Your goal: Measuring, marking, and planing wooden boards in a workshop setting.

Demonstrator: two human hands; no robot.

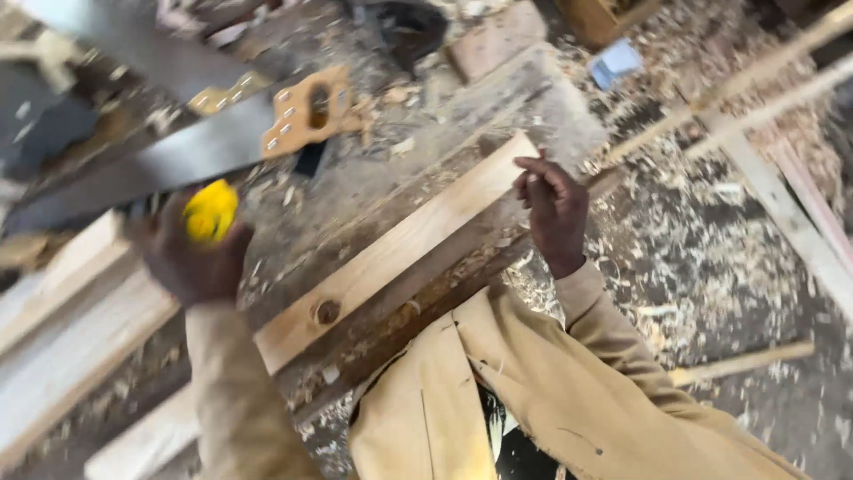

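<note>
Over the plank [391,253], left hand [188,253] fingers grip a yellow object [211,212] — right hand [555,209] curled.

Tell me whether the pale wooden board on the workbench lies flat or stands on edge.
Flat. The wooden board shows its broad face with a knot upward, lying diagonally on the workbench; the right hand rests at its far end.

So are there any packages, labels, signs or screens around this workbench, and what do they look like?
No signs or screens show.
Pale blue object: on the shavings at top right, small and squarish; it may be a packet, but it is too blurred to tell.
Yellow thing: rounded, held in the left hand; any label on it cannot be made out.
</note>
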